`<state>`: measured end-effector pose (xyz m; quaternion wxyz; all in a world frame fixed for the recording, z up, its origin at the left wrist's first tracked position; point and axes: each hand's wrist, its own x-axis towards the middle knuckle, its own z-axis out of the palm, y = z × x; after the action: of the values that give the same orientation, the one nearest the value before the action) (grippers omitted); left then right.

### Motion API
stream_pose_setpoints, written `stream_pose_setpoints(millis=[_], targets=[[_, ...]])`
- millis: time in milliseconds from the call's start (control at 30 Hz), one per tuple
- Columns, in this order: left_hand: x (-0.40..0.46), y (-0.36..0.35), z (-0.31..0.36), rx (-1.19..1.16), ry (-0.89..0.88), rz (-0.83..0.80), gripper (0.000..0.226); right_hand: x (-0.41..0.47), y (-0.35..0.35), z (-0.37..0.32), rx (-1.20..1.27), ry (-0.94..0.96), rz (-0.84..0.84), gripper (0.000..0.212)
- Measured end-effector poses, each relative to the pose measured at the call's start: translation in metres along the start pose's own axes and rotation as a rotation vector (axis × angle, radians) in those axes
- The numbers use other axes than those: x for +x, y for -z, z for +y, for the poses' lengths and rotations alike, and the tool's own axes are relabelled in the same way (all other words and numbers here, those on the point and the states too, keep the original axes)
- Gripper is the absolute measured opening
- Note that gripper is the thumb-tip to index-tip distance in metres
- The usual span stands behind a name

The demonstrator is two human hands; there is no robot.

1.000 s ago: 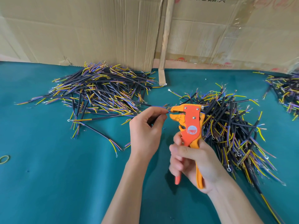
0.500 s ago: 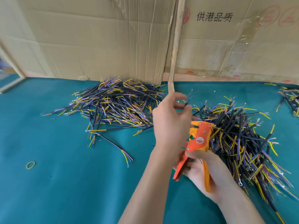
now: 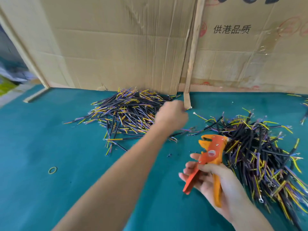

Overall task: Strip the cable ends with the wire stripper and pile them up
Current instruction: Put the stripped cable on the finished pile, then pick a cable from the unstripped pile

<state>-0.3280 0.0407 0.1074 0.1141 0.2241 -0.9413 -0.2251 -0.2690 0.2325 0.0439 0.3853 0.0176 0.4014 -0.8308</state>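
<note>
The cable that had been at the stripper's mouth a second earlier was gone from there — the left hand (image 3: 172, 115) had swung out over the far pile (image 3: 128, 114), fist curled and blurred, and I couldn't tell if the cable was still in it. Looked to me like one more stripped piece going on the stack. The wire stripper (image 3: 210, 153), orange plastic with a notched head, sat in the right hand (image 3: 215, 182), fingers loosely round the spread handles. The nearer heap (image 3: 260, 147) waited beside it — thin black sheaths with yellow and purple cores, some ring terminals, on the desk (image 3: 50, 197) in teal felt.
</note>
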Motion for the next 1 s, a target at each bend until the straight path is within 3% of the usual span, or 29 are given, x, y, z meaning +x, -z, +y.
stream_pose_setpoints(millis=[100,167,333,433,500,600,733,933,1000], targets=[[0.009,0.015,-0.069,0.181,0.253,0.020,0.038,0.002,0.016,-0.017,-0.029,0.103,0.138,0.054],[0.009,0.017,-0.098,0.197,0.328,-0.018,0.042,0.006,0.018,-0.013,0.041,0.161,0.148,0.051],[0.019,0.011,-0.116,0.090,0.267,0.115,0.033,0.008,0.033,-0.018,0.007,0.200,0.125,0.031],[0.024,0.016,-0.115,0.171,0.203,0.056,0.028,0.010,0.033,-0.020,-0.019,0.197,0.152,0.030],[0.026,0.020,-0.111,0.184,0.180,0.007,0.012,0.011,0.032,-0.021,-0.014,0.199,0.145,0.030],[0.028,0.022,-0.108,0.068,0.179,-0.028,0.007,0.011,0.031,-0.021,-0.016,0.196,0.140,0.029],[0.031,0.025,-0.112,-0.150,0.268,0.025,0.021,0.010,0.030,-0.023,-0.017,0.191,0.149,0.028],[0.030,0.035,-0.114,-0.369,0.312,0.146,0.002,0.011,0.029,-0.022,-0.013,0.182,0.154,0.031],[0.031,0.037,-0.114,-0.459,0.340,0.162,0.011,0.010,0.028,-0.022,-0.010,0.177,0.153,0.030]])
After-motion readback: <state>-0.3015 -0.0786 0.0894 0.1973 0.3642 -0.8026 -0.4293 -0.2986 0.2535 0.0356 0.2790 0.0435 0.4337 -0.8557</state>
